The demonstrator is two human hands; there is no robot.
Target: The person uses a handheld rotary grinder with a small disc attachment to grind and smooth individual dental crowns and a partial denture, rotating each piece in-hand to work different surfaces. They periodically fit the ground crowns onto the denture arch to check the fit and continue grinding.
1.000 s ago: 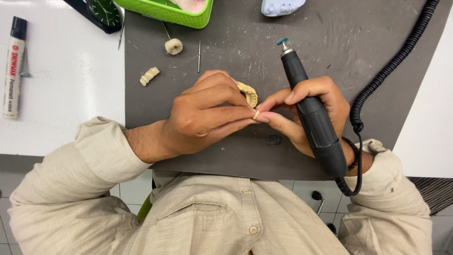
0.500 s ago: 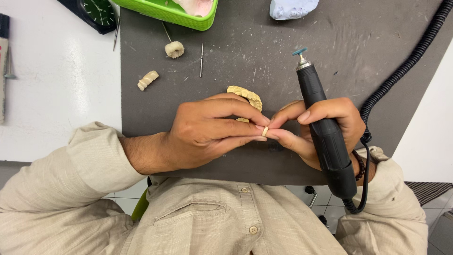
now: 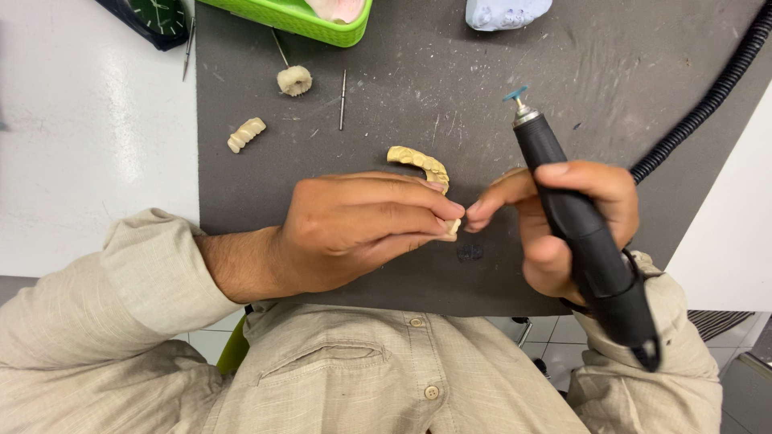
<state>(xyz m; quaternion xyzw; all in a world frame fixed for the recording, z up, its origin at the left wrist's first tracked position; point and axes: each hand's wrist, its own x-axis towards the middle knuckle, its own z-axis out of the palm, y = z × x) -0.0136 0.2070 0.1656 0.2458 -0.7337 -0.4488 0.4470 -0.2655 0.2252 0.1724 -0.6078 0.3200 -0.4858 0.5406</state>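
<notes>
Raised higher, right hand angles handpiece upward.

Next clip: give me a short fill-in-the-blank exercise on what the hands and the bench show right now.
1. The right hand holds a black rotary handpiece whose small blue tip points ____ from the person.
2. The left hand pinches a small cream tooth-shaped piece with the right ____.
3. The curved cream dental arch lies on the dark grey ____.

Missing words: away; fingertips; mat
</notes>
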